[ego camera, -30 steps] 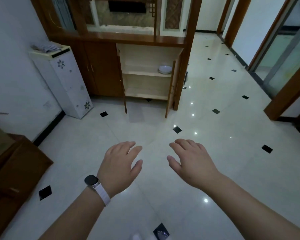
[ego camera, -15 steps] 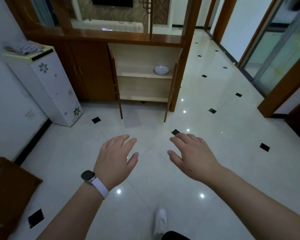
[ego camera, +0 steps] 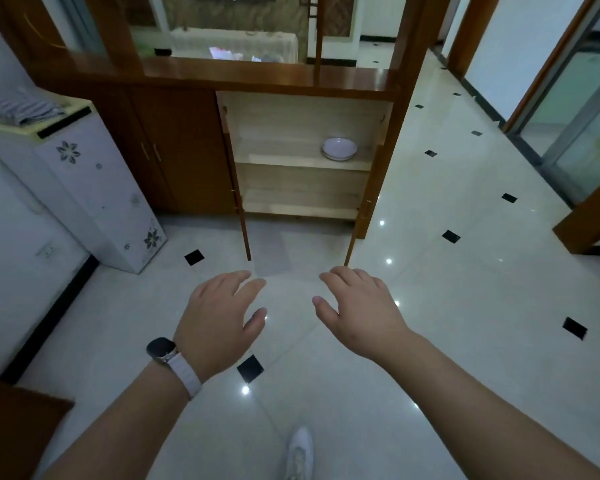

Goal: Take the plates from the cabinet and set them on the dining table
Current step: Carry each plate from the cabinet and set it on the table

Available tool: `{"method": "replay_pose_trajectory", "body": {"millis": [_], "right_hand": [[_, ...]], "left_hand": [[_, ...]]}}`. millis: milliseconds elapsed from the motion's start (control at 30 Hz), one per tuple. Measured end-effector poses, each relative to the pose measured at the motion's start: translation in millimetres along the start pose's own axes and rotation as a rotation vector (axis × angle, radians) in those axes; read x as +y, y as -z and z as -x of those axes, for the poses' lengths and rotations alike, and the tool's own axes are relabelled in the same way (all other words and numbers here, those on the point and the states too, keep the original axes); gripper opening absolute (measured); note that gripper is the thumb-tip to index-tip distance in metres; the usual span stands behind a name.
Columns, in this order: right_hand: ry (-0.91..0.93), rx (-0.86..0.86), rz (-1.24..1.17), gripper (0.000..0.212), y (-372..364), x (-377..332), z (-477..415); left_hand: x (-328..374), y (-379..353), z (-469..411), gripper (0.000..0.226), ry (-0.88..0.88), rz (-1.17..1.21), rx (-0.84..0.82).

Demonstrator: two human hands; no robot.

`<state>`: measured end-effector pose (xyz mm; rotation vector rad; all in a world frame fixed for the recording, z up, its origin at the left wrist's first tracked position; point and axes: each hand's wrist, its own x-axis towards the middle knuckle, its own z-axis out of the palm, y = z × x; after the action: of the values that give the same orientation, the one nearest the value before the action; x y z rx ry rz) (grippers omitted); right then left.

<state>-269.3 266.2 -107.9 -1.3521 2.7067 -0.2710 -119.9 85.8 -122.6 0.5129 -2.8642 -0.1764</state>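
Note:
A small stack of white plates (ego camera: 339,148) sits at the right end of the upper shelf in the open wooden cabinet (ego camera: 302,199), both of whose doors stand ajar. My left hand (ego camera: 219,320), with a watch on its wrist, and my right hand (ego camera: 359,308) hover side by side, palms down and fingers spread, over the tiled floor in front of the cabinet. Both hold nothing and are well short of the plates. No dining table is in view.
A white appliance (ego camera: 84,188) with flower prints stands left of the cabinet, a folded cloth (ego camera: 21,107) on top. A dark wooden piece of furniture (ego camera: 11,427) fills the bottom left corner. Doorways and a glass sliding door (ego camera: 582,133) lie to the right. My white shoe (ego camera: 300,452) shows below.
I have walked closer to the cabinet, which now looks larger and more central. Both hands stay out in front, open, in much the same pose.

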Motion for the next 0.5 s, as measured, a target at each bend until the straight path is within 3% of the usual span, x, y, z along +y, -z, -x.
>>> {"method": "replay_pose_trajectory", "body": {"millis": [500], "right_hand": [[-0.052, 0.050, 0.015, 0.050, 41.3, 43.5, -199.0]], "left_hand": [[-71.9, -12.6, -222.0, 0.047, -0.063, 0.019, 0.017]]}}
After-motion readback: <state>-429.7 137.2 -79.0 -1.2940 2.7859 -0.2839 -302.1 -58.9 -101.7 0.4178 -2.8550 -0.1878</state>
